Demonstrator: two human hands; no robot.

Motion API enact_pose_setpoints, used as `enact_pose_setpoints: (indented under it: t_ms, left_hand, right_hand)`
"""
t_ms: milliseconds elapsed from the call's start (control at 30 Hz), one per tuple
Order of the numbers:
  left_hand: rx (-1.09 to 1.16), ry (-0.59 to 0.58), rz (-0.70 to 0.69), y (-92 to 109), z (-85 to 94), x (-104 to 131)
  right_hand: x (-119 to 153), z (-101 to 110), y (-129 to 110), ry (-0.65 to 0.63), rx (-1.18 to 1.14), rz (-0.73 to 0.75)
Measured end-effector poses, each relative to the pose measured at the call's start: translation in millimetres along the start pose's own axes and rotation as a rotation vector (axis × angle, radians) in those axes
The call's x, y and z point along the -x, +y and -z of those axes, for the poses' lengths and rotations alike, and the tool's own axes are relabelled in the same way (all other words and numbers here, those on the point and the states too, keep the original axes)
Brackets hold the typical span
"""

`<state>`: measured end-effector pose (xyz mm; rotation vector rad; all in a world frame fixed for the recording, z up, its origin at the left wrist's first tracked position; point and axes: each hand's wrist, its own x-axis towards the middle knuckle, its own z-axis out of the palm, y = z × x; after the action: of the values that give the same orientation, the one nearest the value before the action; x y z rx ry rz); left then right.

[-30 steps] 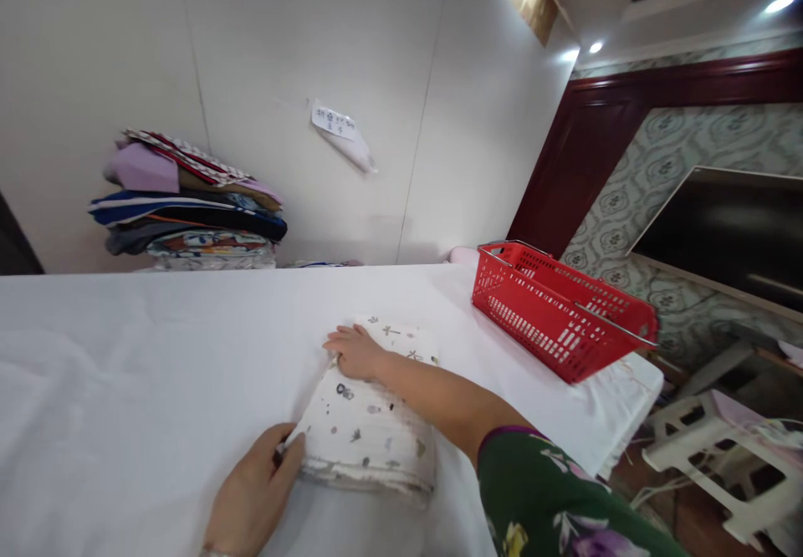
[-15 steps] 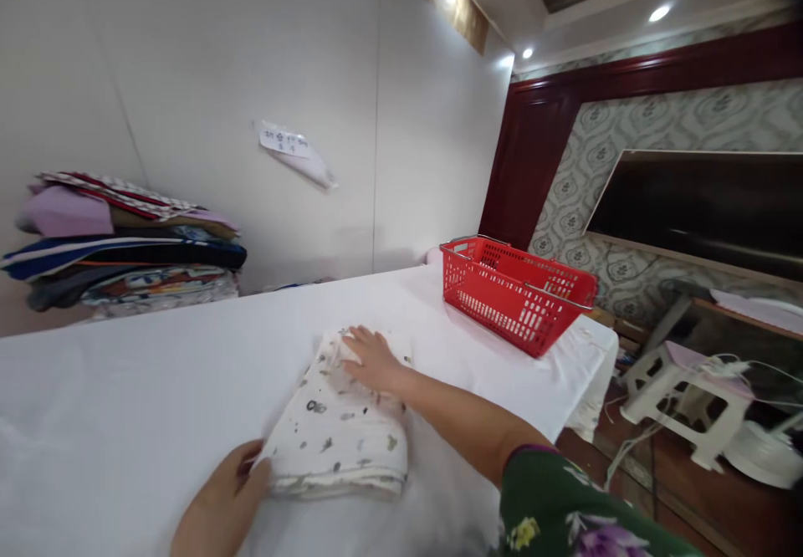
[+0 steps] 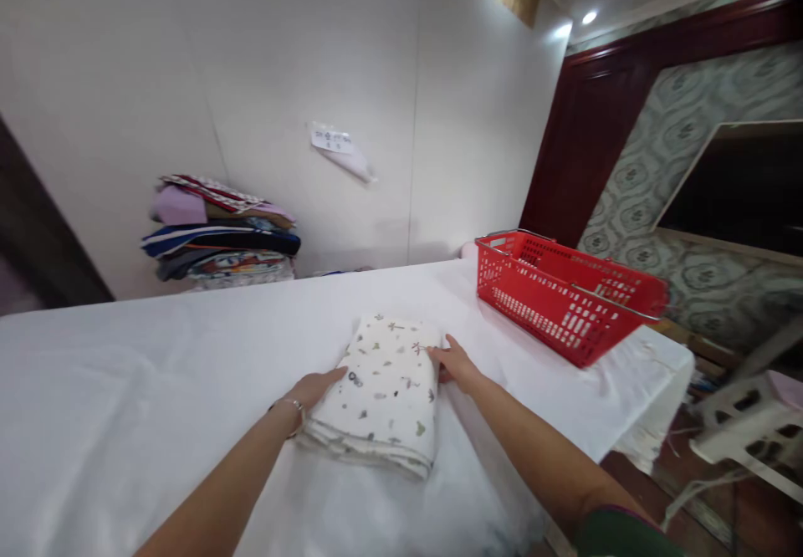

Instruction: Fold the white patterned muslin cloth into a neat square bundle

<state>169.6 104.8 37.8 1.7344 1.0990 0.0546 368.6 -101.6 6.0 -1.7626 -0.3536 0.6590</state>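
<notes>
A folded white cloth (image 3: 389,385) with small printed figures lies on the white-covered table (image 3: 188,373). My left hand (image 3: 314,391) is at its left edge, fingertips partly on or under the fabric. On the opposite side, my right hand (image 3: 452,363) holds the upper right edge, the thumb and fingers around the cloth's border. Layers of the fold show along the near edge.
A red plastic basket (image 3: 565,293) stands at the table's back right. Against the white wall is a stack of folded clothes (image 3: 229,235). To the right are a white stool (image 3: 753,423) and a wall-mounted screen (image 3: 740,193).
My right hand has moved from the cloth's top to its right edge, and my left hand farther up the left side. The cloth looks narrower and straighter. The view has turned left.
</notes>
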Motion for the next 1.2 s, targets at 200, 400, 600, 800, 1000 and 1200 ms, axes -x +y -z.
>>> enact_pose_setpoints:
  t_ms: [200,400,600,800,1000,1200]
  left_hand:
    - [0.025,0.035,-0.028,0,2.4,8]
    - [0.043,0.06,-0.133,-2,31.2,27]
    - [0.213,0.283,-0.013,-27,56.6,20]
    - [0.294,0.291,0.163,-64,49.6,6]
    - [0.393,0.218,0.042,-70,47.3,13]
    - [0.291,0.285,0.045,-67,49.2,22]
  right_hand:
    - [-20,-11,-4,0.038,-0.016,0.132]
    - [-38,-34,-35,-0.014,-0.042,0.286]
    - [-61,-81,-71,-0.048,-0.003,0.207]
    - [-50,-103,-45,-0.184,0.058,0.033]
    - [7,-77,-16,-0.298,0.021,-0.026]
    - [54,-78,-3,-0.4,0.068,-0.051]
